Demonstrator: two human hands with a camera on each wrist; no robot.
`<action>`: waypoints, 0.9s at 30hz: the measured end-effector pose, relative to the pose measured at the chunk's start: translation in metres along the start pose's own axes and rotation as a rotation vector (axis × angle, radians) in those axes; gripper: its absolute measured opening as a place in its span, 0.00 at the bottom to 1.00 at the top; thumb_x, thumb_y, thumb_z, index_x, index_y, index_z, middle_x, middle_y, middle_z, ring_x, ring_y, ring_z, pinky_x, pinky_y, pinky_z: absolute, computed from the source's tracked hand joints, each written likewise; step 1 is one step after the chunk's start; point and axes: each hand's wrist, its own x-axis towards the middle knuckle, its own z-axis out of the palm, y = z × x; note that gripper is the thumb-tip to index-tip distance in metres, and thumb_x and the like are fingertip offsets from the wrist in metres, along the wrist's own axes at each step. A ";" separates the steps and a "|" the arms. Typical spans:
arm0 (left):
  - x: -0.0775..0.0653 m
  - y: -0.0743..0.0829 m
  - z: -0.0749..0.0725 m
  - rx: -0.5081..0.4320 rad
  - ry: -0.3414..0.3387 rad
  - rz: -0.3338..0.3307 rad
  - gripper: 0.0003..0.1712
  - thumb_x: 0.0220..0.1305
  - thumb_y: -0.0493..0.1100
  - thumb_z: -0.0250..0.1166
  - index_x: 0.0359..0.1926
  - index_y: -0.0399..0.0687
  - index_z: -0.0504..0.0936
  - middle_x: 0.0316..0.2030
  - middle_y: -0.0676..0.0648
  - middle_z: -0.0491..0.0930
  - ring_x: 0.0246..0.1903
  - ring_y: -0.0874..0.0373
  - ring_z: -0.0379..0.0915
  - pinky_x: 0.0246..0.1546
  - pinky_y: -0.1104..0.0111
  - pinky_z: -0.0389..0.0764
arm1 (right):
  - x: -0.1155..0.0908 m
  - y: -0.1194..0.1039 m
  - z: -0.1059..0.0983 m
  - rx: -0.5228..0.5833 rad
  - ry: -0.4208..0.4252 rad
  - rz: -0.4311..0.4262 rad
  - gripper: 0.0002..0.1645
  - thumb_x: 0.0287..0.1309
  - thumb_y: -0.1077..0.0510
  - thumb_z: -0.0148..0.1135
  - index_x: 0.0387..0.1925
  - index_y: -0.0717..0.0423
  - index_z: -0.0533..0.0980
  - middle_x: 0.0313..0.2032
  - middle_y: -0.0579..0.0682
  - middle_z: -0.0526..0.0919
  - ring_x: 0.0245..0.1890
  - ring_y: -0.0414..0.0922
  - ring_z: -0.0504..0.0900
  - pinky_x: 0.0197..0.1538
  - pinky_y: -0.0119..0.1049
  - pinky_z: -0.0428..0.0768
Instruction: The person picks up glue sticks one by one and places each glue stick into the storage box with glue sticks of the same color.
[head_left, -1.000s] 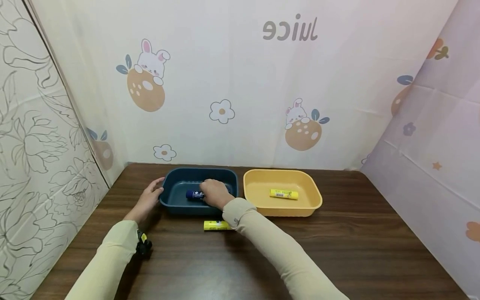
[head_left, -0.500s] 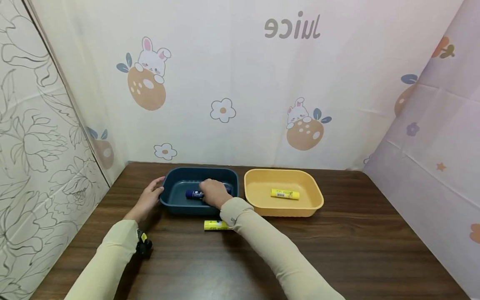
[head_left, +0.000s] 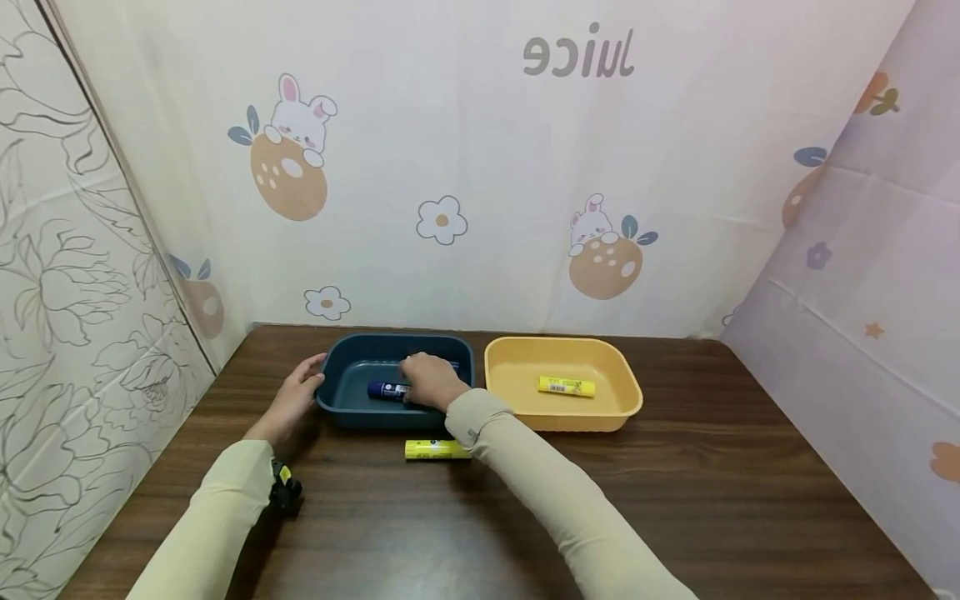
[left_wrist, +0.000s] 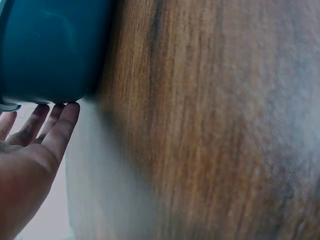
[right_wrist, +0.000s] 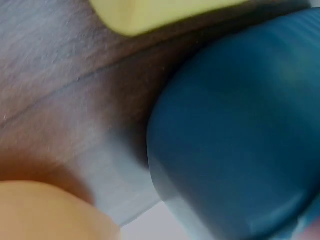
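My right hand reaches into the dark blue tray, fingers curled down onto a dark blue glue stick. The stick's left end shows; the rest is under the hand. Another blue piece peeks out behind the knuckles. My left hand is at the tray's left end, its straight fingers touching the outer wall. A yellow glue stick lies on the table in front of the blue tray, partly behind the right cuff. In the right wrist view, the blue tray's wall fills much of the frame.
Right beside the blue tray stands a yellow tray, with a yellow glue stick lying in it. Both trays are near the back of the brown wooden table, close to a patterned wall cover.
Both hands keep nearly the same places at the blue tray. The head view shifts slightly; the trays and glue sticks stay put.
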 end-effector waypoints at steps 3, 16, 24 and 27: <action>0.000 0.002 0.001 0.008 -0.004 0.000 0.29 0.76 0.40 0.36 0.74 0.41 0.45 0.67 0.28 0.50 0.64 0.36 0.51 0.62 0.44 0.57 | -0.005 0.003 -0.007 0.014 -0.001 -0.002 0.22 0.54 0.51 0.69 0.51 0.52 0.79 0.48 0.47 0.81 0.46 0.41 0.79 0.44 0.33 0.79; 0.000 0.001 0.000 0.010 -0.018 0.000 0.29 0.77 0.42 0.35 0.74 0.41 0.44 0.69 0.29 0.47 0.66 0.35 0.49 0.61 0.43 0.57 | -0.036 0.016 -0.042 0.041 0.065 -0.048 0.21 0.58 0.53 0.66 0.53 0.53 0.78 0.48 0.48 0.80 0.44 0.41 0.78 0.44 0.33 0.78; -0.004 0.004 0.001 0.018 -0.023 -0.003 0.30 0.76 0.42 0.35 0.74 0.40 0.43 0.69 0.28 0.45 0.66 0.34 0.48 0.62 0.42 0.56 | -0.059 0.021 -0.057 0.057 0.118 -0.099 0.20 0.58 0.54 0.66 0.51 0.54 0.79 0.46 0.47 0.80 0.43 0.41 0.78 0.45 0.32 0.78; -0.005 0.005 0.002 0.022 -0.027 -0.015 0.30 0.76 0.42 0.35 0.74 0.40 0.42 0.69 0.27 0.45 0.66 0.34 0.48 0.62 0.42 0.56 | -0.070 0.020 -0.062 0.052 0.123 -0.106 0.19 0.58 0.54 0.66 0.51 0.52 0.79 0.46 0.48 0.80 0.43 0.41 0.78 0.45 0.32 0.78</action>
